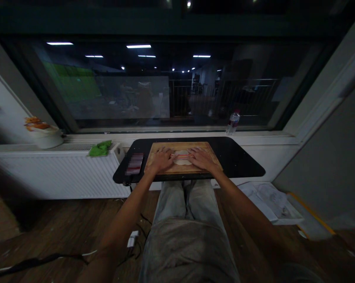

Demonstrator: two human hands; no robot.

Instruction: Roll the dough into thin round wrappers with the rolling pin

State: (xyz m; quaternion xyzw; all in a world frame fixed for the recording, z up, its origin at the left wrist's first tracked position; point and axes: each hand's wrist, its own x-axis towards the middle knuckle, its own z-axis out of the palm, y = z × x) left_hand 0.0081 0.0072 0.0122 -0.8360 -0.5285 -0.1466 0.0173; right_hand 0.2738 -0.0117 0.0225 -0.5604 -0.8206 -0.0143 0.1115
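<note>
A wooden board (pixel 207 148) lies on a small black table (pixel 239 157) in front of me. A pale flat round of dough (pixel 182 157) sits in the middle of the board, with a thin rod-like roller (pixel 181 155) across it. My left hand (pixel 160 159) presses palm down on the rod's left end. My right hand (pixel 201 158) presses flat on its right end. Both hands have their fingers spread forward over the rod.
A phone-like object (pixel 134 163) lies on the table left of the board. A plastic water bottle (pixel 233 122) stands on the window sill. A green cloth (pixel 100 148) and a white bowl (pixel 49 137) rest on the radiator at left. Papers (pixel 271 200) lie on the floor at right.
</note>
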